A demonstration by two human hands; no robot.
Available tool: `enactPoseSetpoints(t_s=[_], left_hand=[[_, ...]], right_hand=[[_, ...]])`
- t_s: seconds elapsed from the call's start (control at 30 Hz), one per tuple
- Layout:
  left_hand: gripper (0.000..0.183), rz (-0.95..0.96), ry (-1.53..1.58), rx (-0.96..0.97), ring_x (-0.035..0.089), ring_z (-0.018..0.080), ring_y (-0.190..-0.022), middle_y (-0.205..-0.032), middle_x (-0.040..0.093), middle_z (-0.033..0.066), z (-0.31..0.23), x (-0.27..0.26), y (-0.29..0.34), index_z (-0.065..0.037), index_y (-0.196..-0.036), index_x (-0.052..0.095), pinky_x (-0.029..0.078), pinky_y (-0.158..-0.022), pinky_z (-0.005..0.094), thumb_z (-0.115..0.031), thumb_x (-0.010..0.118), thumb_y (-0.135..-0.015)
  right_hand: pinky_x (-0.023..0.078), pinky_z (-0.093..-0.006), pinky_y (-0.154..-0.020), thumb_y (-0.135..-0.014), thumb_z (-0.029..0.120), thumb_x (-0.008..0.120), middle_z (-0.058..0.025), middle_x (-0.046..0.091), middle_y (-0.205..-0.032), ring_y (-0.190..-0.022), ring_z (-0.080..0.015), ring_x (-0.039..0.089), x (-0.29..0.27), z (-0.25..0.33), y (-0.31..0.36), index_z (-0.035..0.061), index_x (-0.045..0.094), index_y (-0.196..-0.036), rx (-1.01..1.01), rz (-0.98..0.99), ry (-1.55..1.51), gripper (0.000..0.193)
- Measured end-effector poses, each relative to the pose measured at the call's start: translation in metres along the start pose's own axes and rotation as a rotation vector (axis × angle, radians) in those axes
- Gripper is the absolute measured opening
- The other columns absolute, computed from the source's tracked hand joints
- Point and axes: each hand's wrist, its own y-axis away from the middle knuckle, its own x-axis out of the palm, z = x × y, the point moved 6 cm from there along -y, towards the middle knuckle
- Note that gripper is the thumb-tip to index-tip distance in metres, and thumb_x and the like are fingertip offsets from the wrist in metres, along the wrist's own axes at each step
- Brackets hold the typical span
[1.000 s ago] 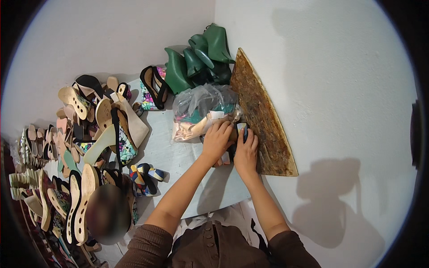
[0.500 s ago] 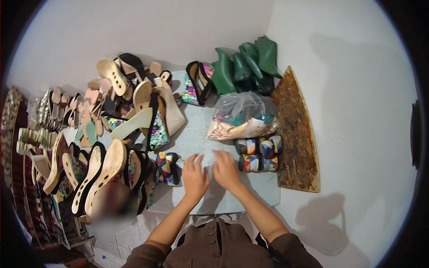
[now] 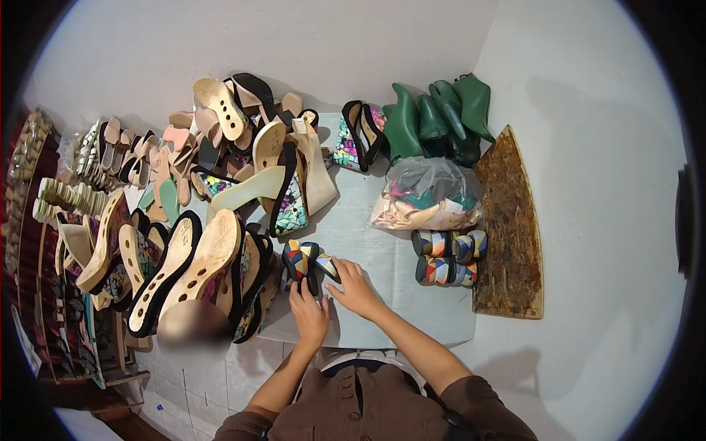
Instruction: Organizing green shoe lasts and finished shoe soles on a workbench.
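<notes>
Short shoe pieces covered in a multicoloured patchwork pattern (image 3: 300, 257) with black edges sit in a small cluster left of the table's middle. My left hand (image 3: 312, 317) reaches to their near side, its fingers stretched out and touching the lowest, dark part. From the right comes my right hand (image 3: 358, 291), thumb and fingers on either side of a lighter patchwork shoe piece (image 3: 328, 267) at the cluster's edge. Farther right, by the wall, a second group of patchwork shoe pieces (image 3: 435, 270) is stacked in pairs.
Wooden-soled wedges (image 3: 202, 257) crowd the left, with a heap of sandals (image 3: 235, 117) behind. Toward the back right are a floral wedge pair (image 3: 358, 136), green shoe lasts (image 3: 434, 121) and a clear plastic bag (image 3: 426, 192) of cut pieces. A rough brown board (image 3: 507, 235) leans on the wall.
Both hands have moved from above the table's middle down to the left patchwork pieces. The view has shifted, so the scene sits farther right.
</notes>
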Motion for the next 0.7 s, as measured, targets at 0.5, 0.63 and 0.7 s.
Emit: enactPoseSetpoints(t_s=[0.5,0.63,0.7], left_hand=[[0.056,0.169,0.517,-0.096,0.054,0.0332,-0.104,-0.116,0.051,0.0208,0.011,0.009,-0.003,0.000,-0.120,0.047,0.046,-0.085,0.0381,-0.006,0.071,-0.070],[0.051,0.257,0.802,-0.275,0.057,0.0264,-0.101,-0.112,0.056,0.0171,0.000,0.027,-0.002,0.002,-0.116,0.047,0.047,-0.087,0.0350,-0.006,0.069,-0.071],[0.052,0.242,0.633,-0.112,0.057,0.0255,-0.102,-0.112,0.056,0.0168,-0.010,0.033,-0.002,0.002,-0.117,0.046,0.047,-0.087,0.0348,-0.005,0.070,-0.071]], right_hand=[[0.041,-0.0416,-0.085,-0.077,0.035,0.065,-0.0204,0.047,-0.109,-0.099,-0.0357,0.049,-0.007,0.006,0.028,-0.0013,0.040,-0.126,0.119,0.046,0.111,0.066],[0.039,-0.0419,-0.088,-0.073,0.036,0.068,-0.0212,0.044,-0.114,-0.102,-0.0365,0.047,-0.015,-0.007,0.040,-0.0009,0.037,-0.129,0.295,0.008,0.073,0.073],[0.037,-0.0437,-0.091,-0.069,0.033,0.072,-0.0210,0.044,-0.114,-0.104,-0.0387,0.044,-0.024,-0.022,0.053,-0.0005,0.035,-0.130,0.313,-0.083,0.064,0.079]])
